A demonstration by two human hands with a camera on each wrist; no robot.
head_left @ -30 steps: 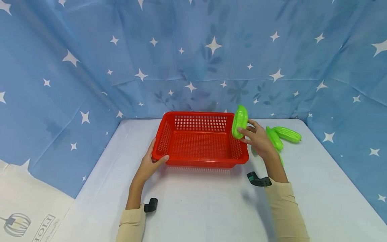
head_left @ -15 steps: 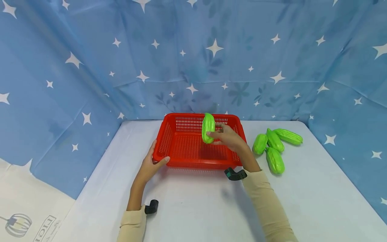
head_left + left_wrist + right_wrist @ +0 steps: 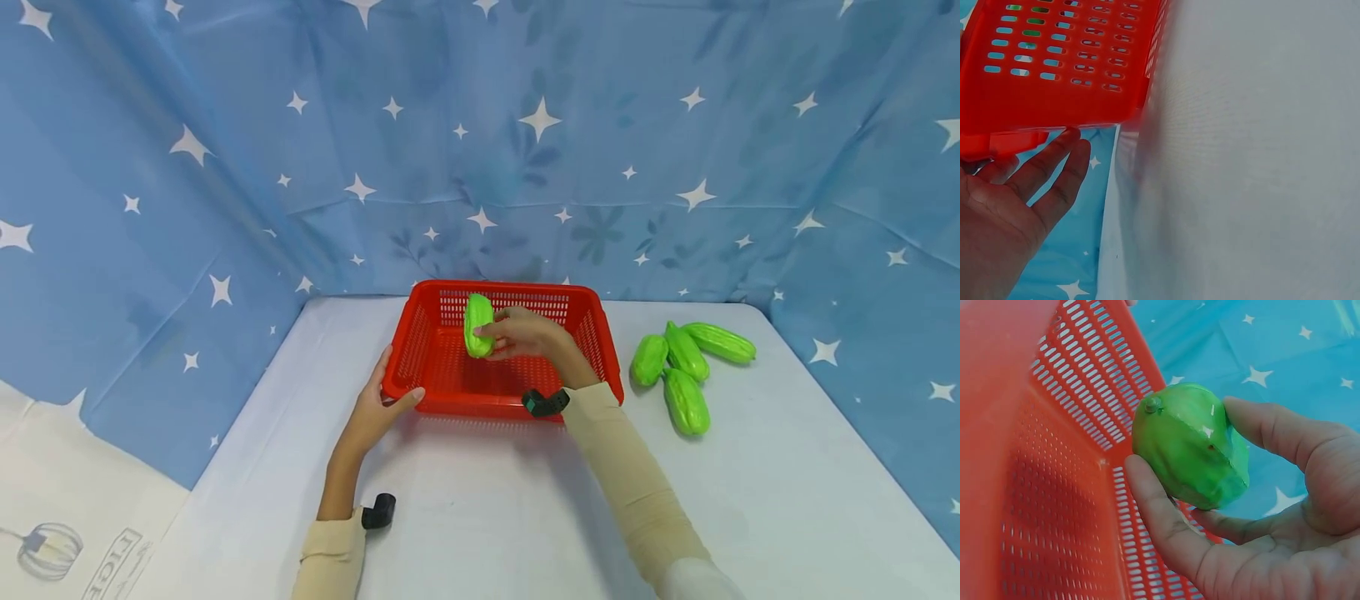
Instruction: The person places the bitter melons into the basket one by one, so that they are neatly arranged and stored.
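Observation:
My right hand [image 3: 521, 332] holds a glossy green ribbed gourd [image 3: 477, 325] upright over the inside of a red perforated plastic basket [image 3: 517, 406]. In the right wrist view, the thumb and fingers pinch the gourd [image 3: 1188, 447] from opposite sides, with its stubby end towards the camera. My left hand [image 3: 371, 417] is at the basket's front left corner, thumb against the front rim and fingers along the left side. The left wrist view shows that hand [image 3: 1016, 206] with fairly straight, spread fingers touching the basket [image 3: 1054, 100].
Several more green gourds [image 3: 685, 350] lie bunched on the white table [image 3: 480, 533], right of the basket. A blue curtain with white stars [image 3: 540, 167] closes off the back and sides. Cream fabric with printed drawings [image 3: 90, 500] covers the lower left.
My right hand has carried the gourd leftward from the basket's right rim to over its middle and lowered it slightly. My left hand has stayed at the basket's corner.

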